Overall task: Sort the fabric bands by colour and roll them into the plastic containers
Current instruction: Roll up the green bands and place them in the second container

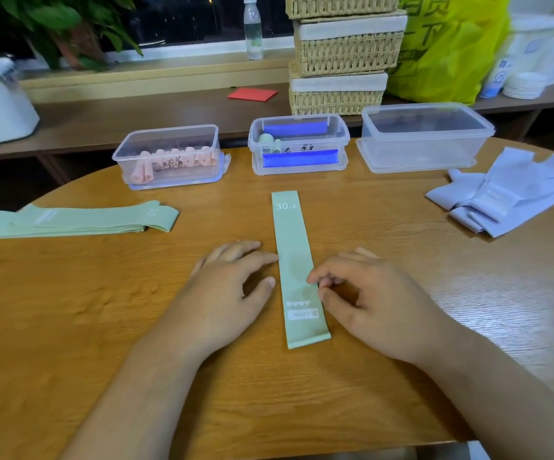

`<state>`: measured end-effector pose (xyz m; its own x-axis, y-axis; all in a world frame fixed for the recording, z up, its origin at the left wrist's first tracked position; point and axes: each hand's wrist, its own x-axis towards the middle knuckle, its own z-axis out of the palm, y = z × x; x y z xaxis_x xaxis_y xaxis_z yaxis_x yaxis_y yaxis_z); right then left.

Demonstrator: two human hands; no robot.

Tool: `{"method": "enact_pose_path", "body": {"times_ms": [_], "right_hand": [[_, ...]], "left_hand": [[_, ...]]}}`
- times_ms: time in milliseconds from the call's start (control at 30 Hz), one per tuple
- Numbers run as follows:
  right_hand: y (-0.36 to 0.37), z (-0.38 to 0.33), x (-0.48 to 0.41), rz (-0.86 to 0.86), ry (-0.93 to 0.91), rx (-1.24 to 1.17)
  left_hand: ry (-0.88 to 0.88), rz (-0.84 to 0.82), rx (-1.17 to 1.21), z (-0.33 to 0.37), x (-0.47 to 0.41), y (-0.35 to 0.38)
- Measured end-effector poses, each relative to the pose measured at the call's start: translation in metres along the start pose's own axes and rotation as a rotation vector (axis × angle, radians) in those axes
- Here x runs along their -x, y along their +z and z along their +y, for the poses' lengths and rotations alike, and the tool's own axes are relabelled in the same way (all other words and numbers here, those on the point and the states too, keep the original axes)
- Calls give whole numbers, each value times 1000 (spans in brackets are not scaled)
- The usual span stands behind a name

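left hand (225, 287) loose beside pale green fabric band (293, 254), right hand (368, 300) pinching its edge; I want a tight roll from near end

a lived-in room, home or small office: the right hand (375, 300) pinches a green band (290, 234) on a round wooden table (69, 293); beyond that grip a low bench (136, 117) carries stacked wicker baskets (345, 51), a water bottle (253, 28), a leafy plant (53, 24) far left, a yellow-green plastic bag (445, 44) right.

Stacked wicker baskets (345, 54), a lime plastic bag (448, 51) and a red card (252, 94) share the rear surface (136, 117); a water bottle (253, 28) stands behind.
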<state>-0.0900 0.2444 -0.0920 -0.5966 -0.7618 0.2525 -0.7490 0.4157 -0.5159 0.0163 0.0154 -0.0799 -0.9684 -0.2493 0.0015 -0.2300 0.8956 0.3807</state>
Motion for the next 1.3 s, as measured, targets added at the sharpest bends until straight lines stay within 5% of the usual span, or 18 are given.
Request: {"method": "enact_pose_path", "body": {"times_ms": [700, 933, 1300], "right_hand": [[1, 4, 1, -82, 13, 121], [-7, 5, 7, -69, -91, -45], [-10, 0, 19, -129, -203, 53]], "left_hand": [[72, 56, 55, 4, 8, 0], [293, 55, 216, 3, 16, 1], [376, 31, 85, 6, 20, 5]]}}
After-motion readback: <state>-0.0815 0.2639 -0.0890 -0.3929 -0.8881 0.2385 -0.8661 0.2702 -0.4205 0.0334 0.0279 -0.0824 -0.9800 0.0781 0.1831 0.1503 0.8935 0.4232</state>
